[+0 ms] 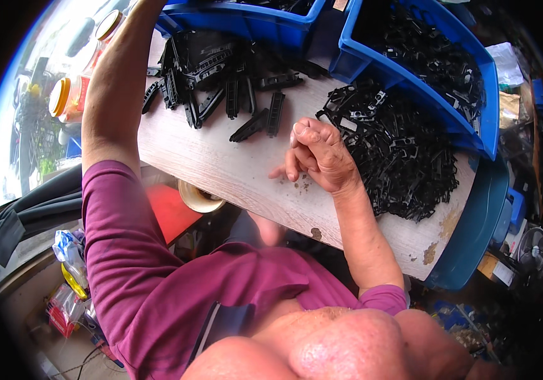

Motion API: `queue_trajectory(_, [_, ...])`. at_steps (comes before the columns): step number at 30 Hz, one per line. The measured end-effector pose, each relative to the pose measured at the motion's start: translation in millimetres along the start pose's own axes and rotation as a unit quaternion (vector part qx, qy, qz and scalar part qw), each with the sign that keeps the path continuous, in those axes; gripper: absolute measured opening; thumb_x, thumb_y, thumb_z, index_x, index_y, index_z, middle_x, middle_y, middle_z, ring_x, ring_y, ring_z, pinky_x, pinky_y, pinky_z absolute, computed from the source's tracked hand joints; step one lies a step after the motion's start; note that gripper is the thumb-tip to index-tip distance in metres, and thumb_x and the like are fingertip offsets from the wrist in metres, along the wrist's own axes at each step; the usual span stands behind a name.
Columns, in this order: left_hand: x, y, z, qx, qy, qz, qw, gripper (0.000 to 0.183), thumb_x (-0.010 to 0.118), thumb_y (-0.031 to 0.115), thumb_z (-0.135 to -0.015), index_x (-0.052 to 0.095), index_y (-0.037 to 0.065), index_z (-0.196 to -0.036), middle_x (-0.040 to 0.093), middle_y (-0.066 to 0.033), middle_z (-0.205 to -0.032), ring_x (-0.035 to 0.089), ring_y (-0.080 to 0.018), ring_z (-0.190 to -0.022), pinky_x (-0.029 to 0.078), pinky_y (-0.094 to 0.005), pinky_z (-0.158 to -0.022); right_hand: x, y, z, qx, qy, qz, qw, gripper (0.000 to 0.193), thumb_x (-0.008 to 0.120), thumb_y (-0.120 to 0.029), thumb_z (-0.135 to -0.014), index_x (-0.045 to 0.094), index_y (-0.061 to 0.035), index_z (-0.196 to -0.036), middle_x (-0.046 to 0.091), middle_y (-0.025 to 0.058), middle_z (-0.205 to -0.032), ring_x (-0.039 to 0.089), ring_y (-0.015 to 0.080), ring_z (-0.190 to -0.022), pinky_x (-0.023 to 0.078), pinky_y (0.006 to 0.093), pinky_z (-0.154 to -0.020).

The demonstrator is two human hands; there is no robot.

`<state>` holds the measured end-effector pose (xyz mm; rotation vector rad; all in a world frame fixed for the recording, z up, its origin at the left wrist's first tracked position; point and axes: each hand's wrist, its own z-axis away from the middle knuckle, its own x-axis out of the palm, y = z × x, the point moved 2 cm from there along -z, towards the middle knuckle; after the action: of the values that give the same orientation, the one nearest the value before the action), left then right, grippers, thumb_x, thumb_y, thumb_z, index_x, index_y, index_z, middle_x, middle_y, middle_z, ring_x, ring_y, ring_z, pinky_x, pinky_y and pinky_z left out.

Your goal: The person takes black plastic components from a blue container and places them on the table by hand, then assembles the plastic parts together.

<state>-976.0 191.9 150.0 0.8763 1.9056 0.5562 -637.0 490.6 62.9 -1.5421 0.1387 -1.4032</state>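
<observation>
My left arm (116, 95) reaches up past the upper edge, and the hand at its end lies out of the picture. Over the middle of the pale wooden table (221, 161) is my right hand (323, 155), its fingers curled in toward the thumb. Whatever it may hold cannot be made out. To its left lie long black slatted plastic parts (233, 95), heaped at the back, with a few lying nearer. Close by on its right spreads a big pile of small black plastic pieces (398, 158), some with pale or shiny faces.
A blue bin (486, 126) full of small black parts stands at the back right; another blue bin (252, 28) stands at the back. A dark teal tub (474, 237) adjoins the table's right end. Lidded jars (62, 98) stand at left. A round container (199, 197) sits below the front edge.
</observation>
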Motion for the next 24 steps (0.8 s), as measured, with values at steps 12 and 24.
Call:
queue_trajectory(12, [-53.1,76.9,137.1,0.011,0.296,0.155,0.943,0.025,0.07,0.007,-0.086,0.057,0.007,-0.108,0.063,-0.0011,-0.079,0.057,-0.0073,-0.065,0.051,-0.0235,-0.055,4.0,2.7,-2.4,-0.043,0.042,0.017,0.998,0.028,0.054,-0.028,-0.1,0.056,-0.0019,-0.09,0.041,-0.0008,-0.052,0.058,0.0147,-0.052,0.062,0.0459,-0.071])
queue_trajectory(24, [-16.7,62.8,226.8,-0.027,0.256,-0.071,0.964,0.024,0.075,0.012,-0.085,0.062,0.006,-0.104,0.062,-0.0058,-0.092,0.058,-0.0159,-0.08,0.049,-0.0301,-0.074,-2.6,8.1,-4.1,-0.045,0.049,-0.009,0.998,0.022,0.054,-0.023,-0.101,0.058,-0.0026,-0.092,0.04,-0.0003,-0.051,0.059,0.0158,-0.052,0.062,0.0482,-0.07])
